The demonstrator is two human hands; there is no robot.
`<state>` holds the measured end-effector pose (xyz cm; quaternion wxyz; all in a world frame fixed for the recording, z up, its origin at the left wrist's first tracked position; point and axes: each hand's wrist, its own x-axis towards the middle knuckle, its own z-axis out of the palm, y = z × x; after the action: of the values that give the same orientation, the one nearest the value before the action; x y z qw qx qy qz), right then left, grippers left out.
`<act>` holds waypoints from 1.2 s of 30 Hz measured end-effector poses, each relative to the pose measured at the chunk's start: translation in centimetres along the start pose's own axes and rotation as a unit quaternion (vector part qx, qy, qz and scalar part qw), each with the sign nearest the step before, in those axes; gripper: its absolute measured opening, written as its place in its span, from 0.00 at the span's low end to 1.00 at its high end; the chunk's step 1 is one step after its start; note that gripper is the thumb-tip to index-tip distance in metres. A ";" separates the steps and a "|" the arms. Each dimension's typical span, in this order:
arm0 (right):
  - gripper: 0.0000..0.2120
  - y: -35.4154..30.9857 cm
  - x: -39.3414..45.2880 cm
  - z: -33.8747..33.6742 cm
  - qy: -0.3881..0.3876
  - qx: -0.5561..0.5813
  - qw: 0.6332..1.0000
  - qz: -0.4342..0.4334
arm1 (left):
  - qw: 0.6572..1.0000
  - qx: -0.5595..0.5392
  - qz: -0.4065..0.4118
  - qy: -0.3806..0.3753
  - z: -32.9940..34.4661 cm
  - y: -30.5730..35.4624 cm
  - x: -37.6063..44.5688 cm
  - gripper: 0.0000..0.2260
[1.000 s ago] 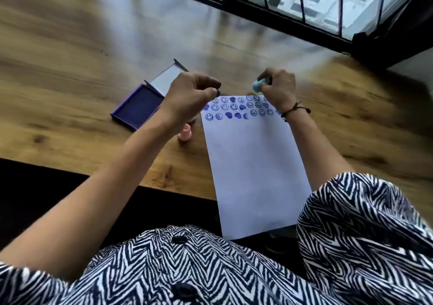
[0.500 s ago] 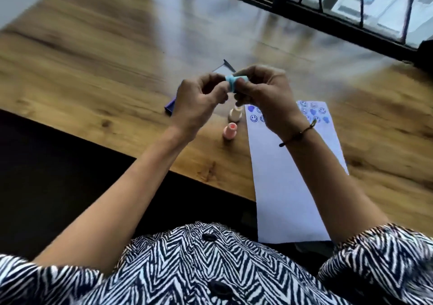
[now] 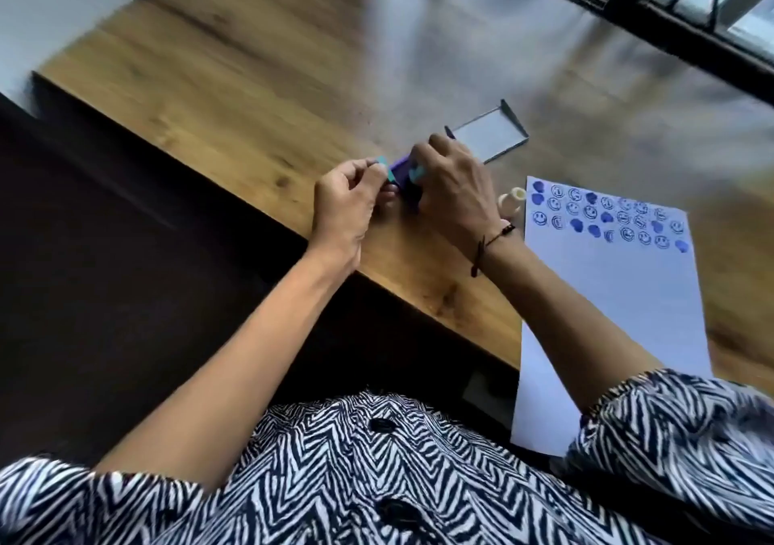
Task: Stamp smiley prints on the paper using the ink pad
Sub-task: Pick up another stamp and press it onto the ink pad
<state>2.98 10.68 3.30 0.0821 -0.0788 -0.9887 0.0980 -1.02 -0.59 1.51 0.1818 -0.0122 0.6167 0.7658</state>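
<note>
A white paper (image 3: 611,305) lies on the wooden table (image 3: 259,67), with blue smiley and blob prints in rows along its far end. The purple ink pad (image 3: 403,172) sits to its left, mostly hidden by my hands. My right hand (image 3: 454,192) pinches a small teal stamp (image 3: 416,172) right over the pad; whether it touches the ink is hidden. My left hand (image 3: 345,205) holds a small teal piece (image 3: 387,169), apparently the stamp's cap, just left of the pad.
The ink pad's open lid (image 3: 488,136) lies beyond my right hand. A cream-coloured stamp (image 3: 513,201) stands between my right wrist and the paper. The table's near edge runs diagonally below my hands. A dark window frame (image 3: 670,29) crosses the far right.
The teal stamp was held together in both hands; now the hands have separated, each with a teal part, and moved down onto the ink pad. The view swung left.
</note>
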 end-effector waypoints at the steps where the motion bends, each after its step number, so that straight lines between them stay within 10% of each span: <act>1: 0.09 0.1 0.3 -0.3 0.002 0.004 1.000 0.007 | 1.000 0.007 0.000 -0.001 -0.1 -0.2 -0.1 0.06; 27: 0.09 -0.8 1.0 -2.3 -0.043 0.095 0.992 0.067 | 0.994 0.095 0.048 -0.012 -0.4 -1.6 -0.1 0.06; 30: 0.10 0.4 0.1 -4.4 0.058 0.198 0.967 0.152 | 0.994 0.070 0.077 0.012 0.0 -0.9 -1.0 0.07; 36: 0.08 7.2 -7.3 -6.5 0.134 0.303 0.880 0.341 | 0.911 0.201 0.233 -0.274 5.2 -1.0 -8.0 0.08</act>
<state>12.21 17.54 7.05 0.1949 -0.3952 -0.8022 0.4030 7.79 2.41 3.70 0.1583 0.3793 0.6688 0.6194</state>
